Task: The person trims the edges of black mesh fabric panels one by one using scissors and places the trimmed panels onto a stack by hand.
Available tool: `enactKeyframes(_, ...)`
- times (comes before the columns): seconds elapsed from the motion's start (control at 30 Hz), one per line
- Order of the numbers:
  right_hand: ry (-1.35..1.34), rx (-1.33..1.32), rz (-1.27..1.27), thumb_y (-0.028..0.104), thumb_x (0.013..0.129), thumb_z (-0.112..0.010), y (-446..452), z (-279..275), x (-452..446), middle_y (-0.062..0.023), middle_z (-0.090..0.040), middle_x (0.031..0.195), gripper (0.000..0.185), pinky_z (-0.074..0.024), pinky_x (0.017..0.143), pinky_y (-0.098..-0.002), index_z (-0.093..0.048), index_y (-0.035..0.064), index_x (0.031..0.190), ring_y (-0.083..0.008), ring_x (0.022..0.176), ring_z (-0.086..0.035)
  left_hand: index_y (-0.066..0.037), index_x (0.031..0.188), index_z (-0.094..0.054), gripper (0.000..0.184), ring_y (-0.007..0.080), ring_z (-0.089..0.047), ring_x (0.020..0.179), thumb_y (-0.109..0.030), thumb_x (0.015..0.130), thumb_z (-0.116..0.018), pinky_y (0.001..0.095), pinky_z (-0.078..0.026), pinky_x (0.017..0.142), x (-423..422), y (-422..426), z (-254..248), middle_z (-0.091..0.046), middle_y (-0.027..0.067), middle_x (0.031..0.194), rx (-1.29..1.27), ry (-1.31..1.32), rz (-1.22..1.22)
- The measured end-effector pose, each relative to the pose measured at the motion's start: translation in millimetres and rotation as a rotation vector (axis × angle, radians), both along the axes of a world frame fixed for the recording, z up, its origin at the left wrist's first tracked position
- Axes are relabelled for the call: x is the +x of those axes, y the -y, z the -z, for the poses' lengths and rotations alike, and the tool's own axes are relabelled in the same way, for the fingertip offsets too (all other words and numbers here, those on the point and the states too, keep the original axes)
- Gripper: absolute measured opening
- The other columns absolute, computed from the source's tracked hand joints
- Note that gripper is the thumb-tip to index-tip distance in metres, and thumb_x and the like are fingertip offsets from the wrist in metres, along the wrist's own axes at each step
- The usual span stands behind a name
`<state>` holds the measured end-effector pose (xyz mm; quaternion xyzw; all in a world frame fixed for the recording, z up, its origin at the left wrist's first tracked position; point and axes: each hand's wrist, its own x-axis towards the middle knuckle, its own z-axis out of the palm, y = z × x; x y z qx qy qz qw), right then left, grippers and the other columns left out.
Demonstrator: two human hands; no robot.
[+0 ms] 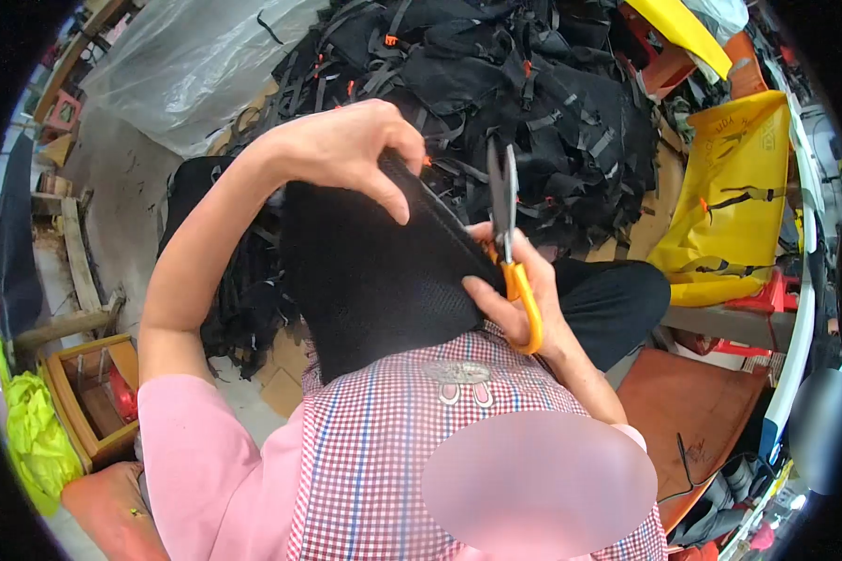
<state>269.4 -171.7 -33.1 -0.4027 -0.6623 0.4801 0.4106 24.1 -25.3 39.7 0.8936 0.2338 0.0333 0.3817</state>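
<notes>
A black mesh fabric piece [355, 271] hangs over my lap, its thick edge slanting between my two hands. My left hand [355, 150] pinches the upper end of that edge between thumb and fingers. Lower down on the right, my right hand [524, 299] grips the same edge. Scissors with orange handles [526, 304] also sit in my right hand, blades pointing up and away from the fabric. The blades look nearly closed. Parts of the right fingers are hidden behind the fabric and the scissors.
A large heap of black fabric pieces with straps and orange bits [496, 93] lies in front. Clear plastic sheeting [187, 75] is at upper left. A wooden box [94, 397] stands at left, a yellow sheet [730, 196] hangs at right, above a brown board [688, 421].
</notes>
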Motion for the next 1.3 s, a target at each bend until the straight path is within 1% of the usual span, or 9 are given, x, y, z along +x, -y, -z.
enactKeyframes(0.27, 0.185, 0.018, 0.028, 0.004, 0.078, -0.071, 7.9, -13.2, 5.1, -0.0095, -0.061, 0.098, 0.049, -0.0497, 0.079, -0.0317, -0.056, 0.0063, 0.124, -0.0187, 0.085, -0.062, -0.001, 0.072, -0.060, 0.041, 0.0276, -0.054, 0.071, -0.028, 0.057, -0.087, 0.0353, -0.043, 0.069, -29.0, 24.1, -64.7, -0.056, 0.0089, 0.071, 0.450, 0.172, -0.123)
enactKeyframes(0.37, 0.114, -0.037, -0.007, 0.006, 0.078, -0.072, 6.0, -9.5, -2.0, -0.0095, -0.060, 0.097, 0.049, -0.0491, 0.080, -0.0324, -0.056, 0.0055, 0.124, -0.0184, 0.085, -0.060, -0.001, 0.073, -0.059, 0.038, 0.0298, -0.056, 0.073, -0.023, 0.058, -0.086, 0.0363, -0.043, 0.071, -39.3, 36.0, -121.2, -0.057, 0.0095, 0.073, 0.534, -0.132, -0.075)
enactKeyframes(0.47, 0.030, -0.066, -0.013, 0.008, 0.079, -0.072, -1.2, 6.4, -11.0, -0.0104, -0.061, 0.098, 0.048, -0.0480, 0.082, -0.0326, -0.055, 0.0042, 0.124, -0.0181, 0.087, -0.059, 0.000, 0.078, -0.061, 0.033, 0.0329, -0.058, 0.078, -0.017, 0.059, -0.083, 0.0389, -0.043, 0.074, -51.1, 5.1, -94.5, -0.059, 0.0111, 0.078, 0.754, -0.290, -0.268)
enactKeyframes(0.53, 0.059, -0.231, 0.017, 0.003, 0.082, -0.071, -3.0, 10.2, -13.2, -0.0054, -0.057, 0.109, 0.044, -0.0407, 0.094, -0.0283, -0.052, 0.0001, 0.122, -0.0129, 0.103, -0.052, -0.003, 0.100, -0.063, 0.036, 0.0342, -0.057, 0.098, -0.014, 0.068, -0.077, 0.0405, -0.046, 0.087, -53.1, -1.8, -45.5, -0.060, 0.0127, 0.103, 1.006, -0.339, -0.432)
enactKeyframes(0.6, 0.081, -0.247, 0.061, 0.004, 0.082, -0.072, -4.2, 23.8, -13.0, -0.0057, -0.057, 0.110, 0.044, -0.0406, 0.095, -0.0288, -0.052, 0.0005, 0.122, -0.0135, 0.105, -0.052, -0.005, 0.109, -0.061, 0.047, 0.0336, -0.056, 0.107, -0.020, 0.068, -0.079, 0.0390, -0.045, 0.095, -31.7, 23.7, -9.4, -0.058, 0.0134, 0.113, 1.045, -0.132, -0.467)
enactKeyframes(0.67, 0.047, -0.292, 0.077, 0.007, 0.082, -0.073, -2.8, 27.8, -11.1, -0.0079, -0.059, 0.111, 0.046, -0.0421, 0.095, -0.0311, -0.053, 0.0017, 0.123, -0.0155, 0.106, -0.054, -0.002, 0.119, -0.057, 0.066, 0.0348, -0.052, 0.114, -0.028, 0.064, -0.082, 0.0406, -0.043, 0.098, -5.9, 75.6, -1.6, -0.054, 0.0174, 0.120, 0.403, -0.089, -0.353)
enactKeyframes(0.8, 0.087, -0.239, 0.034, 0.009, 0.081, -0.072, -12.9, 17.5, -14.6, -0.0131, -0.062, 0.111, 0.048, -0.0458, 0.093, -0.0337, -0.053, 0.0033, 0.124, -0.0209, 0.105, -0.060, 0.004, 0.131, -0.047, 0.090, 0.0348, -0.049, 0.114, -0.035, 0.060, -0.085, 0.0431, -0.042, 0.095, 25.5, 137.5, 51.7, -0.049, 0.0202, 0.121, 0.397, -0.064, -0.396)
enactKeyframes(0.97, 0.088, -0.227, -0.016, 0.011, 0.083, -0.072, -18.6, 19.6, -23.7, -0.0057, -0.056, 0.102, 0.046, -0.0434, 0.088, -0.0288, -0.054, 0.0052, 0.125, -0.0143, 0.095, -0.053, 0.003, 0.118, -0.062, 0.053, 0.0253, -0.053, 0.085, -0.008, 0.068, -0.076, 0.0389, -0.044, 0.077, 22.4, 150.3, 82.7, -0.054, 0.0102, 0.097, 0.375, 0.022, -0.553)
enactKeyframes(1.3, 0.314, -0.534, -0.306, 0.056, 0.085, -0.064, -23.1, 14.4, 12.6, -0.0201, -0.058, 0.119, 0.076, -0.0465, 0.094, -0.0383, -0.046, 0.0045, 0.138, -0.0296, 0.110, -0.059, 0.003, 0.114, -0.064, 0.041, 0.0318, -0.058, 0.114, 0.001, 0.074, -0.064, 0.0456, -0.047, 0.099, 24.3, 165.7, 118.9, -0.060, 0.0149, 0.121, 0.512, 0.346, -0.634)
